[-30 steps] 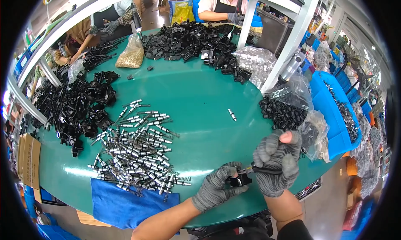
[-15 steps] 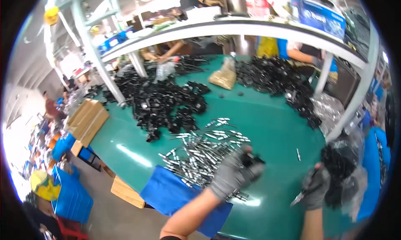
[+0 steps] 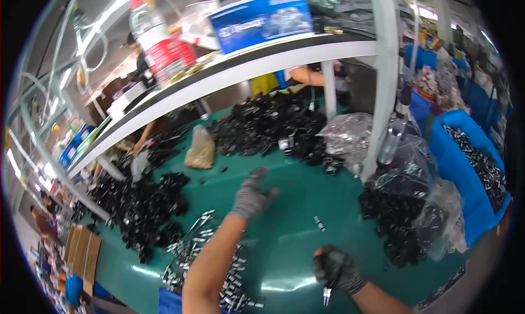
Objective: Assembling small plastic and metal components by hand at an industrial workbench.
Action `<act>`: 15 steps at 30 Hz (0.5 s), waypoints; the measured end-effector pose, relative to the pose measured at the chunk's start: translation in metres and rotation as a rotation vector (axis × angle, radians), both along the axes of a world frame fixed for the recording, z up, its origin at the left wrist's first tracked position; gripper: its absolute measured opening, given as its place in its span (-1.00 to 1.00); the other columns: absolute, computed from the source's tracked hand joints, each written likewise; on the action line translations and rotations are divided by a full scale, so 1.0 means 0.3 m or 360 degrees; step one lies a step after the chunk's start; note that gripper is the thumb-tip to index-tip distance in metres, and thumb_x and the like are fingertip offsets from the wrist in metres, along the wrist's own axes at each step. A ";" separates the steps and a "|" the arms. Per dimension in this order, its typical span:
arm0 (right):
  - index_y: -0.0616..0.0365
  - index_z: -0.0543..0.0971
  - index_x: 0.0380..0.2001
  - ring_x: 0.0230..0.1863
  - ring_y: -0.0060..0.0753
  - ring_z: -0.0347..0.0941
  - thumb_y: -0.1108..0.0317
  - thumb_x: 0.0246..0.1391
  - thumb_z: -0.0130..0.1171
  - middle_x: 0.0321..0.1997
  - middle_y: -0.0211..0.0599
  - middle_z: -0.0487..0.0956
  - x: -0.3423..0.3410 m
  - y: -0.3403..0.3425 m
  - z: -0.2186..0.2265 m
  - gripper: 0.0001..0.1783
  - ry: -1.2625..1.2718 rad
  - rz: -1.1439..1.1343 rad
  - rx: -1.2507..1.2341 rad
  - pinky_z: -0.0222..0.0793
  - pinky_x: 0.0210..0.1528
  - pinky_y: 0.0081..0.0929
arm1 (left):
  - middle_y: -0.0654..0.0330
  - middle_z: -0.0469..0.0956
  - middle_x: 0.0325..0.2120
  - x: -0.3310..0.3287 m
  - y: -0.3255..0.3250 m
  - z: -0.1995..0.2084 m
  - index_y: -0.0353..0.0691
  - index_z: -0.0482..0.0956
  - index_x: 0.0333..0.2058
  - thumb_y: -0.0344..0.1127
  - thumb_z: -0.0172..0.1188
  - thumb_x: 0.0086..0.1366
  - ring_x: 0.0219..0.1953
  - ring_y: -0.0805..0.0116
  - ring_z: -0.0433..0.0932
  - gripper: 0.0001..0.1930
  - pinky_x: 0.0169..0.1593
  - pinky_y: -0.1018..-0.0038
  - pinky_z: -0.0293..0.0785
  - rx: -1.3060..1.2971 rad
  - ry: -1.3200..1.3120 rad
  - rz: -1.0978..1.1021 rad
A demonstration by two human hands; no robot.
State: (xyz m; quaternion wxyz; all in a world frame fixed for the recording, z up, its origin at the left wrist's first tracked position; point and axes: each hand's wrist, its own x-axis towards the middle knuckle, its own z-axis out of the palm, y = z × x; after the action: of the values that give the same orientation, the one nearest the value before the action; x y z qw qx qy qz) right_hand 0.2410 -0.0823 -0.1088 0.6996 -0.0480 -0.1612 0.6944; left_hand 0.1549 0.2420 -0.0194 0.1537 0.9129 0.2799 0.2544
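My left hand [image 3: 251, 196], in a grey knit glove, reaches over the middle of the green table with its fingers apart and nothing visible in them. My right hand [image 3: 338, 267], gloved in the same grey, is closed near the table's front. A small silver metal part [image 3: 327, 296] sticks out below its fingers; the rest of that part is hidden in the grip. One loose silver and black part [image 3: 319, 223] lies alone on the table between and beyond my hands. Beneath my left forearm spreads a pile of silver metal parts [image 3: 183, 262], partly covered by the arm.
Black parts are heaped at the left [image 3: 145, 210], the back [image 3: 268, 122] and the right [image 3: 394, 221]. A clear bag of tan pieces [image 3: 200, 149] stands near the back. A white shelf [image 3: 240, 68] spans above. Blue bin [image 3: 476, 177] at right; another person's arm [image 3: 306, 76] beyond.
The view has swung to the right. My left hand has moved from the silver pile toward the table's middle; the dark thing it held is no longer in it. My right hand keeps its metal part.
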 end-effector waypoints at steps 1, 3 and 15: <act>0.17 0.44 0.11 -0.29 -0.27 0.50 -0.01 0.13 0.20 -0.19 -0.09 0.56 -0.010 -0.005 0.016 -0.39 0.0058 0.0035 0.0006 0.45 -0.33 -0.28 | 0.01 0.31 0.23 0.135 -0.038 -0.011 -0.03 0.28 0.26 -0.06 0.43 0.05 0.27 0.08 0.29 -0.19 0.30 0.24 0.26 0.0183 0.0107 -0.0172; 0.20 0.46 0.08 -0.36 -0.32 0.49 0.09 0.13 0.22 -0.29 -0.13 0.54 -0.019 -0.018 0.059 -0.46 -0.0022 0.0023 -0.0121 0.46 -0.39 -0.39 | -0.01 0.23 0.27 0.375 -0.139 0.005 0.01 0.29 0.25 -0.02 0.42 0.04 0.32 -0.03 0.18 -0.20 0.34 0.19 0.19 0.0050 0.0029 -0.0376; 0.19 0.46 0.03 -0.45 -0.38 0.53 0.22 0.23 0.12 -0.33 -0.19 0.57 -0.004 -0.006 0.098 -0.62 0.0020 0.0008 -0.0166 0.49 -0.45 -0.46 | 0.04 0.51 -0.01 0.223 -0.285 -0.016 -0.05 0.50 0.05 -0.34 0.23 0.08 0.00 0.02 0.51 -0.52 0.11 0.21 0.43 0.0311 0.0259 -0.0170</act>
State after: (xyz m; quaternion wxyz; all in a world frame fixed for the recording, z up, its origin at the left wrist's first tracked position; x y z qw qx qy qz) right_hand 0.2399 -0.0840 -0.0792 0.6953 -0.0797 -0.1205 0.7040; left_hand 0.2219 0.1564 -0.0242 0.0541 0.9547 0.2164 0.1971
